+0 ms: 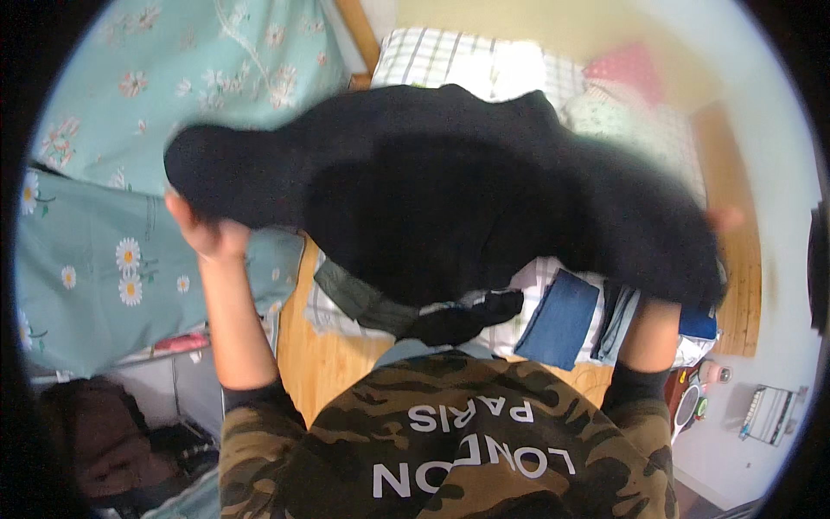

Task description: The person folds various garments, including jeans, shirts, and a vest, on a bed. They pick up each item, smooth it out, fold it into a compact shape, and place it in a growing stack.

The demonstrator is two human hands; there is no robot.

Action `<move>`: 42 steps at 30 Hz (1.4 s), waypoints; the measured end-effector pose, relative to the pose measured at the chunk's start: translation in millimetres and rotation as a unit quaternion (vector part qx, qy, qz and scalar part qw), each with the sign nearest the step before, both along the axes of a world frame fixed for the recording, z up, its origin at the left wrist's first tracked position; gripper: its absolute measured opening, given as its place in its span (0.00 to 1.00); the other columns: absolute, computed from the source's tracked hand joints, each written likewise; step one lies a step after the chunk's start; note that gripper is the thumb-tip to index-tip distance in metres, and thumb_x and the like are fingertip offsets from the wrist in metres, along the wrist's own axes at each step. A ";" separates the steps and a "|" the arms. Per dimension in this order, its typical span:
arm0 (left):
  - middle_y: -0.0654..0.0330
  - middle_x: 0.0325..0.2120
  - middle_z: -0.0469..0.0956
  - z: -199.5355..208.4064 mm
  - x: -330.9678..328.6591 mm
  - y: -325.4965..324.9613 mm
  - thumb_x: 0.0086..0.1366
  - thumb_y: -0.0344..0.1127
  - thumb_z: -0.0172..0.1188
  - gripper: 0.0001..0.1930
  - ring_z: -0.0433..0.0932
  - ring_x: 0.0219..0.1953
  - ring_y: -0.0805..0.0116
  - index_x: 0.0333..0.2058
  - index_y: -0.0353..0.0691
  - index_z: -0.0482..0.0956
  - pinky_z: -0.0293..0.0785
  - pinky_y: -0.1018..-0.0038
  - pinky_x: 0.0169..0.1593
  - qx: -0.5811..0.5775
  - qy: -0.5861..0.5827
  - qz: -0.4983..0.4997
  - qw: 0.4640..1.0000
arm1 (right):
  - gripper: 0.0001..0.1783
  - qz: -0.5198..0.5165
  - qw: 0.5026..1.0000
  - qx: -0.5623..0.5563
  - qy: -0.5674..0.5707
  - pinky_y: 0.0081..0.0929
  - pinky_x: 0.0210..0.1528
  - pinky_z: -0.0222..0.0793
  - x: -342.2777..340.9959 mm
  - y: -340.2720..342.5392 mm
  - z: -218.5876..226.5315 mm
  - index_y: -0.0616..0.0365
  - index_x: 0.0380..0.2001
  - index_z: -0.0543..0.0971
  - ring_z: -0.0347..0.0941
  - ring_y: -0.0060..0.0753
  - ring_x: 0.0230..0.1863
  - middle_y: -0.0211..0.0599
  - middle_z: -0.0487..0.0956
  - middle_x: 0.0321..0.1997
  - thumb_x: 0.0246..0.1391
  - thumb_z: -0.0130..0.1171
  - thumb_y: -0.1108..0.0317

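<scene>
A broad black soft-fabric garment [432, 190] is held up, blurred, in front of the wearer, its long axis running left to right between two raised bare hands, its right end sagging lower. The left hand [212, 229] is at the garment's left end, seemingly clamped on the cloth there. The right hand [724, 218] is mostly hidden behind the right end; only blurred fingers show past the edge, so its grip cannot be told. Neither hand is clearly nearer the middle. Beneath and beyond is a bed with a white checked cover [415, 56], bearing a crumpled dark green cloth [359, 298], folded blue denim trousers [562, 320] and a pink cushion [624, 73]. A teal daisy-print curtain [130, 259] hangs left; pale wood flooring [316, 372] shows below.
</scene>
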State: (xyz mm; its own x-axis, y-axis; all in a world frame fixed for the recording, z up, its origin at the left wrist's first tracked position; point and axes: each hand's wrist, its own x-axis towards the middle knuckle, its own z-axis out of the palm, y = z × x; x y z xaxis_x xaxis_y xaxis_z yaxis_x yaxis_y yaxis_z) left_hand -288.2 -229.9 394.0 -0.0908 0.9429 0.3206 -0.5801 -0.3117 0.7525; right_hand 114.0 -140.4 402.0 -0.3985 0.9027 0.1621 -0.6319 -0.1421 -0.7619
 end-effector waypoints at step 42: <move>0.54 0.46 0.69 -124.9 89.9 -35.8 0.59 0.41 0.49 0.23 0.70 0.47 0.65 0.50 0.32 0.63 0.65 0.69 0.52 -0.193 0.327 -0.234 0.895 | 0.21 -0.126 0.956 -0.252 0.081 0.29 0.47 0.68 31.8 -22.2 -139.4 0.64 0.48 0.66 0.70 0.36 0.43 0.43 0.72 0.44 0.57 0.40 0.60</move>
